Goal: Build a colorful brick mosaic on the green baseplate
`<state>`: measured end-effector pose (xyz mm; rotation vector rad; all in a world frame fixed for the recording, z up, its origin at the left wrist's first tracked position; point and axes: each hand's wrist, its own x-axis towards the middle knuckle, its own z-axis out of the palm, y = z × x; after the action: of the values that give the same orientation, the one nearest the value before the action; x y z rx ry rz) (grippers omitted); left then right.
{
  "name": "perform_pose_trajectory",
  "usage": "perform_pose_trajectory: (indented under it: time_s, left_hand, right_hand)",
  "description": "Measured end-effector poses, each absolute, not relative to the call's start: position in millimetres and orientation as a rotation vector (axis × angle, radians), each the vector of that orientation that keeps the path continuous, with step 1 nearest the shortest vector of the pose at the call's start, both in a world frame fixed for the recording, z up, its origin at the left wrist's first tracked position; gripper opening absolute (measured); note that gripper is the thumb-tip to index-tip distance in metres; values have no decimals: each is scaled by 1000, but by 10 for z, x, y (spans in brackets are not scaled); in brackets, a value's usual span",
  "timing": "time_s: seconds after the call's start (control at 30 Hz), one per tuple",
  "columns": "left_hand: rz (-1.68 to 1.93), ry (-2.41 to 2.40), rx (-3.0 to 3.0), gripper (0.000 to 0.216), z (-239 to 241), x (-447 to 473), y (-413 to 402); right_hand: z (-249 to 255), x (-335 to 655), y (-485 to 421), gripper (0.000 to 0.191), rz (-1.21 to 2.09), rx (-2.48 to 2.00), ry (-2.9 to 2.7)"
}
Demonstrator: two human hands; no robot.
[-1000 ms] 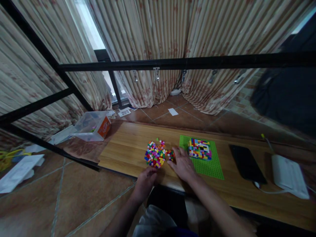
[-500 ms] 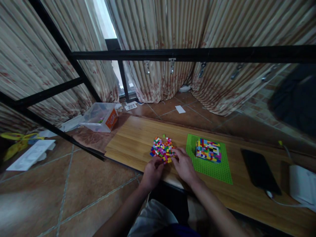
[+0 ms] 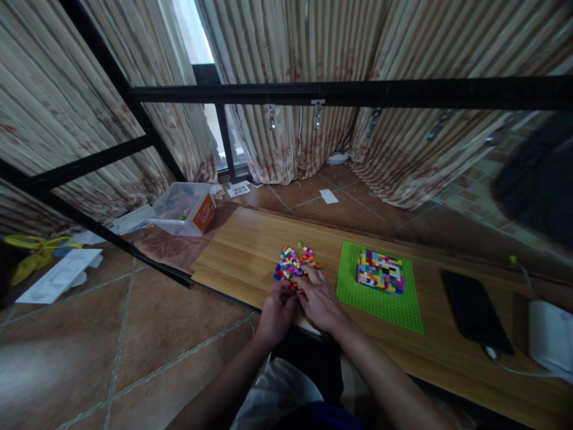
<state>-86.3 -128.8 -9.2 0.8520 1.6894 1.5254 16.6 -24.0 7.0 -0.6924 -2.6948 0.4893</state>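
Note:
A pile of small coloured toy bricks lies on the wooden board, and both hands are at its near edge. My left hand is closed, its fingers curled in at the front of the pile; whatever they hold is too small to make out. My right hand reaches over the pile's right side with its fingers stretched apart on the bricks, hiding some of them. To the right, a low block built of many-coloured bricks stands on a green studded baseplate.
A black phone with a cable lies right of the baseplate, beside a white box-shaped device. Beyond the left end of the wooden board sits a clear plastic bin. A black metal rail crosses ahead, before the curtains.
My right hand has moved left over the pile, and its fingers now cover more bricks. My left hand stays close to the same place. The view has shifted slightly.

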Motion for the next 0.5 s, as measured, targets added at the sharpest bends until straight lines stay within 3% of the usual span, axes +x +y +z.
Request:
perform_pose_trajectory:
  time_s: [0.5]
  left_hand:
    - [1650,1851,722,21,-25,-1114,-1360]
  right_hand:
    - [18,241,-179,16,433,-783,-2583]
